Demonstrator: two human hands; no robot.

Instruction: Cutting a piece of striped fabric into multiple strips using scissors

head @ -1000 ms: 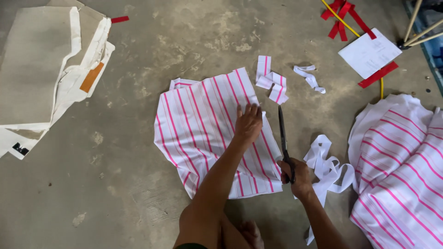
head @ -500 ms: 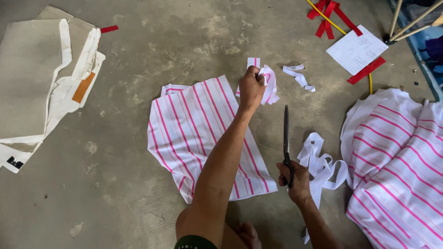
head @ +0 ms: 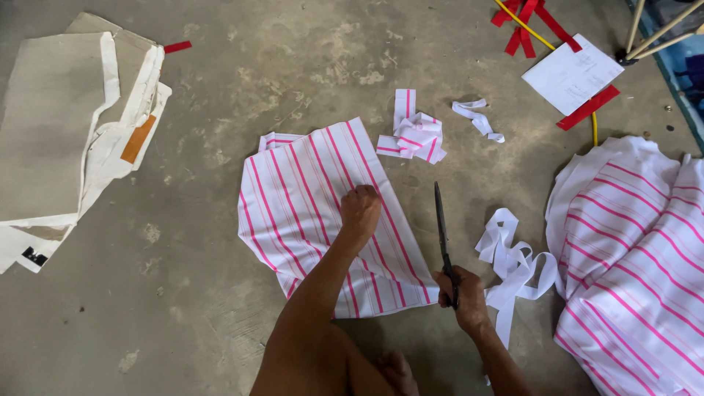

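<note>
A white cloth piece with pink stripes point(head: 301, 198) lies flat on the concrete floor in front of me. My left hand point(head: 360, 209) rests on its middle, fingers curled down onto the fabric. My right hand point(head: 462, 293) grips the handles of dark scissors point(head: 442, 231), whose closed blades point away from me, just right of the cloth's edge. A small heap of striped cut-offs point(head: 414, 136) lies beyond the cloth.
A larger pile of the same striped fabric point(head: 631, 242) is at the right, with white strips point(head: 513, 264) beside it. Cardboard pattern pieces point(head: 66, 132) lie at the left. A paper sheet point(head: 572, 73), red strips point(head: 524, 22) and a yellow tape lie far right.
My left hand reached out to the cut-off heap beyond the cloth, then came back onto the middle of the striped piece. The right hand with the scissors stayed beside the cloth.
</note>
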